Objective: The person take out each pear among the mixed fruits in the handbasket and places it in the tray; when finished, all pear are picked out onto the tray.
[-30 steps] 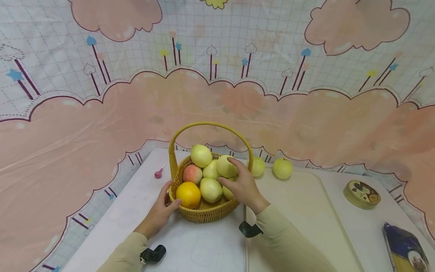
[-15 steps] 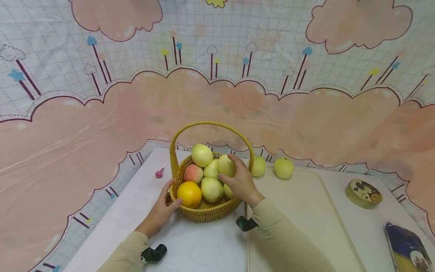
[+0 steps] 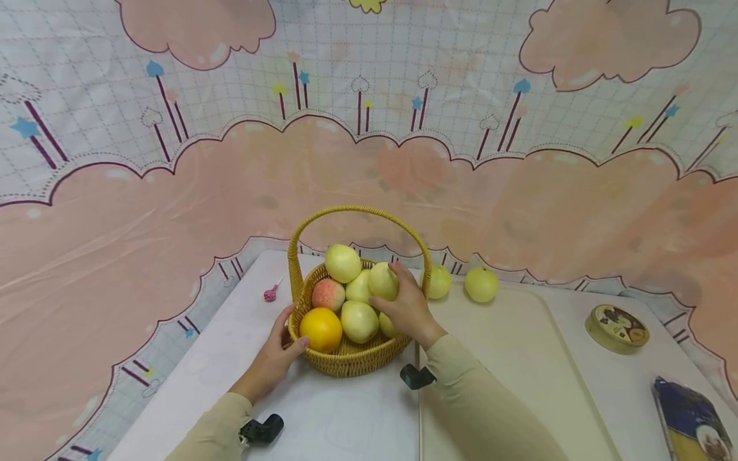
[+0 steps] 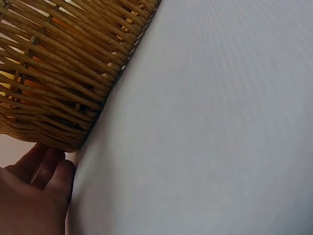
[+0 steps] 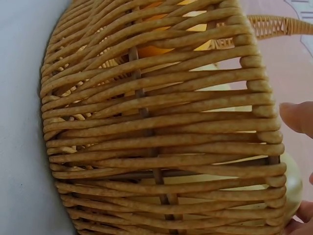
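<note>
A woven wicker basket (image 3: 353, 365) with a tall arched handle holds an orange (image 3: 320, 330), a peach (image 3: 328, 294) and several pale green pears. My left hand (image 3: 270, 363) grips the basket's left side, its thumb at the rim near the orange. In the left wrist view, the fingers of that hand (image 4: 36, 191) lie against the basket's lower side. Over the right rim, my right hand (image 3: 408, 308) holds a pale green pear (image 3: 383, 282) between thumb and fingers. The right wrist view is mostly basket weave (image 5: 161, 117), with a thumb tip (image 5: 296, 117) beyond the rim.
Two round yellow-green fruits, one partly behind the handle (image 3: 440, 282) and one beside it (image 3: 481, 284), stand at the back. A cream tray (image 3: 519, 358) lies right of the basket. Farther right are a round tin (image 3: 617, 329) and a blue packet (image 3: 692, 416). A lollipop (image 3: 270, 294) lies left.
My right hand has shifted slightly left with its wrist and forearm, staying at the same pear. The left hand and basket keep their places.
</note>
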Action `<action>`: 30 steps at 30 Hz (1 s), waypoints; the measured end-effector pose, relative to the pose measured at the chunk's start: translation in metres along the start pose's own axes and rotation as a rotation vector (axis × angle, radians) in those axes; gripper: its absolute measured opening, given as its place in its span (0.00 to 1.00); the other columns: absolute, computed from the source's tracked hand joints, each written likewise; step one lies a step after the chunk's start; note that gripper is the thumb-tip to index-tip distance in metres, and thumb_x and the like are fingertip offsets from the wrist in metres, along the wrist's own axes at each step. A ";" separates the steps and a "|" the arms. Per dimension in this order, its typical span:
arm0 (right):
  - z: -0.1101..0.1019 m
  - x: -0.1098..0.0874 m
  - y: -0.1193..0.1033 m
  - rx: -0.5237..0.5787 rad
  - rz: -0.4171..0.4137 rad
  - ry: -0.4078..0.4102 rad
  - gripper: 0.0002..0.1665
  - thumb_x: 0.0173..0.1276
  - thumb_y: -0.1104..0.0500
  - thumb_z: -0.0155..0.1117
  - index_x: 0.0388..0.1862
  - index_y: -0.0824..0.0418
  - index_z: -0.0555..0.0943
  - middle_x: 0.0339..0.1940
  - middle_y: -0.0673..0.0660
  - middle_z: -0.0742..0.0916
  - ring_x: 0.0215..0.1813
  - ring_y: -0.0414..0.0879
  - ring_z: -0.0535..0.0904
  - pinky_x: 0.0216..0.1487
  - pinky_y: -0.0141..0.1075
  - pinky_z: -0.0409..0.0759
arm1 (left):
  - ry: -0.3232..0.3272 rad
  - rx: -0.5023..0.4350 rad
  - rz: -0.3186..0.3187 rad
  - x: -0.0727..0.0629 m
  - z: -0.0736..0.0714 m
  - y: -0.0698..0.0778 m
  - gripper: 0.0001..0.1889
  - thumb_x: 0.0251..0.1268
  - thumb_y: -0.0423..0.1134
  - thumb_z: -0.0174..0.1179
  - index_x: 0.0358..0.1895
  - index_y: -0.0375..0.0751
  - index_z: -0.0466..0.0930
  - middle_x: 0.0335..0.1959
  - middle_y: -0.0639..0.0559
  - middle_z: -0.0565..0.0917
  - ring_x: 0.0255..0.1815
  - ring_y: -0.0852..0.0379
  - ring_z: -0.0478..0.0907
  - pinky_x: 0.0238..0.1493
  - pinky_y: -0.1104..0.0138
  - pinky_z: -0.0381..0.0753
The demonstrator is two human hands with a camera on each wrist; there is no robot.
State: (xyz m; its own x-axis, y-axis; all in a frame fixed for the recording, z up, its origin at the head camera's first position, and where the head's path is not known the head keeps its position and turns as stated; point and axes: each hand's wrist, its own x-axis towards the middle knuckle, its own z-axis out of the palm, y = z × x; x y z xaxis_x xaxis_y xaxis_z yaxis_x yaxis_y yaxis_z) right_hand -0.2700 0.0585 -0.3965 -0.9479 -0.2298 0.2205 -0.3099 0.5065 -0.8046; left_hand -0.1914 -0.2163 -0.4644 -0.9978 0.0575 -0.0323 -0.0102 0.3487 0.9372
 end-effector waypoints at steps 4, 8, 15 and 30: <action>0.001 0.002 0.002 -0.014 -0.010 0.016 0.49 0.62 0.53 0.73 0.77 0.66 0.61 0.79 0.66 0.59 0.77 0.61 0.58 0.74 0.52 0.60 | 0.003 -0.005 0.007 0.000 0.000 0.000 0.44 0.73 0.48 0.59 0.81 0.50 0.39 0.75 0.26 0.56 0.71 0.33 0.62 0.70 0.42 0.60; 0.001 0.002 0.002 -0.018 -0.021 0.027 0.49 0.62 0.53 0.73 0.76 0.66 0.62 0.78 0.67 0.61 0.76 0.62 0.58 0.74 0.53 0.60 | 0.006 -0.006 0.009 -0.001 0.001 0.001 0.44 0.73 0.47 0.59 0.81 0.49 0.39 0.75 0.25 0.56 0.71 0.33 0.62 0.70 0.42 0.61; 0.000 0.002 0.004 -0.002 -0.047 -0.001 0.46 0.63 0.54 0.74 0.75 0.66 0.65 0.77 0.65 0.62 0.76 0.60 0.60 0.74 0.51 0.60 | 0.004 -0.009 0.001 -0.001 0.002 0.002 0.44 0.73 0.47 0.58 0.81 0.50 0.39 0.75 0.26 0.55 0.72 0.32 0.61 0.71 0.42 0.60; 0.001 0.002 0.006 0.005 -0.083 -0.028 0.50 0.64 0.53 0.72 0.78 0.66 0.59 0.79 0.65 0.61 0.77 0.59 0.58 0.74 0.51 0.60 | 0.004 -0.015 -0.012 -0.003 0.002 0.003 0.44 0.74 0.47 0.58 0.81 0.51 0.38 0.77 0.27 0.52 0.73 0.32 0.58 0.71 0.41 0.59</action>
State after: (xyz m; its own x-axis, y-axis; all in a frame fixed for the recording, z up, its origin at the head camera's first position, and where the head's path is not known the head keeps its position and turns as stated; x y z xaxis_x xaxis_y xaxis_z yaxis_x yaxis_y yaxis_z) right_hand -0.2736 0.0602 -0.4009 -0.9165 -0.2939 0.2712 -0.3870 0.4804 -0.7870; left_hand -0.1887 -0.2142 -0.4624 -0.9979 0.0493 -0.0419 -0.0230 0.3355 0.9418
